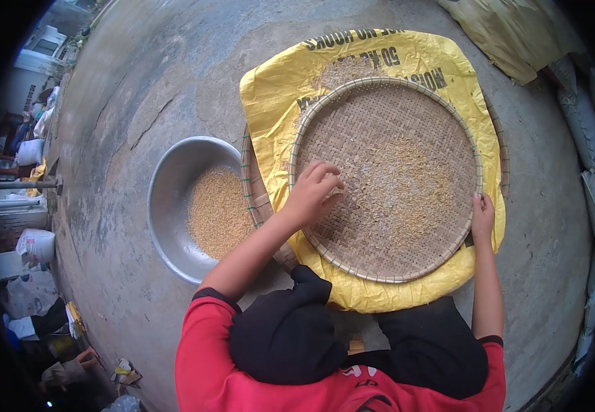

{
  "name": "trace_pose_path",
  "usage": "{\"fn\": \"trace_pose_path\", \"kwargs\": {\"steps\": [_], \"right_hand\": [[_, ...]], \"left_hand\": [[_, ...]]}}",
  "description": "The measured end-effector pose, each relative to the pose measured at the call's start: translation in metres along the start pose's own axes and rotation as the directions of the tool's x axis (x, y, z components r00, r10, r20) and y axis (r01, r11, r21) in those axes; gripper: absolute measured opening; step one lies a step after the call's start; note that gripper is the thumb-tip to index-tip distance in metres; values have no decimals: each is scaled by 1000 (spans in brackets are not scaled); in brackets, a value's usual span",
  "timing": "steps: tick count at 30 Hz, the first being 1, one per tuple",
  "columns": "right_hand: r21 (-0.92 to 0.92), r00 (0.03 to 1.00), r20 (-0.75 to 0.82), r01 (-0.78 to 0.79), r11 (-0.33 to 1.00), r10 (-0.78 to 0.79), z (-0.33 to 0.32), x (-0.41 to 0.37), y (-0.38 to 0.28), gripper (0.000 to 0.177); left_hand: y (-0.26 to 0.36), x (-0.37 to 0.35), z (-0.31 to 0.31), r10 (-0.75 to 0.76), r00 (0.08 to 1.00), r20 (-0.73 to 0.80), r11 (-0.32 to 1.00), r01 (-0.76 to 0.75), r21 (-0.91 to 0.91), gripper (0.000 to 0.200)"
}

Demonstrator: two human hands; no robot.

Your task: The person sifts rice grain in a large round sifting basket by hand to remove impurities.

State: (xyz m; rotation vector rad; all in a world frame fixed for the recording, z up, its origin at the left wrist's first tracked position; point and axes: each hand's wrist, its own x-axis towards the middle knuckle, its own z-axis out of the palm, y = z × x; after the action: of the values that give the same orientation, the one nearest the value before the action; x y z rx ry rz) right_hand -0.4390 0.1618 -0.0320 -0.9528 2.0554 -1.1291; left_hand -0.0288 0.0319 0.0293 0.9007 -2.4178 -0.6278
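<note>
A round woven bamboo winnowing tray [342,110] lies in front of me, with unhusked rice grains [407,185] spread over its middle and right side. My left hand [314,194] is over the tray's left side, fingers bent and apart, with nothing visible in them. At the right edge, my right hand [483,218] is closed around the tray's rim. A yellow woven sack [270,103] with black print lies beneath the tray. Left of it stands a grey metal basin [168,199] holding a heap of golden grain [218,213].
Under the yellow sack, another woven tray [256,189] shows at the edges. Pale husks [345,71] lie on the sack's far part. Filled sacks [582,123] line the right side, and a yellowish sack [500,34] lies far right. Buckets [35,245] and clutter stand along the left.
</note>
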Motion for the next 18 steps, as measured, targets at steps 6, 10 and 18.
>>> {"fn": "trace_pose_path", "kwargs": {"steps": [6,10,18], "right_hand": [[41,1000,-12,16,999,-16,1,1,4,29],[56,1000,10,-9,998,8,0,0,-1,29],[29,999,-5,40,999,-39,2,-3,-6,28]], "left_hand": [[0,16,37,117,977,176,992,-106,-73,23],[0,14,44,94,973,211,995,-88,-41,23],[2,9,53,92,983,157,996,-94,5,16]]}}
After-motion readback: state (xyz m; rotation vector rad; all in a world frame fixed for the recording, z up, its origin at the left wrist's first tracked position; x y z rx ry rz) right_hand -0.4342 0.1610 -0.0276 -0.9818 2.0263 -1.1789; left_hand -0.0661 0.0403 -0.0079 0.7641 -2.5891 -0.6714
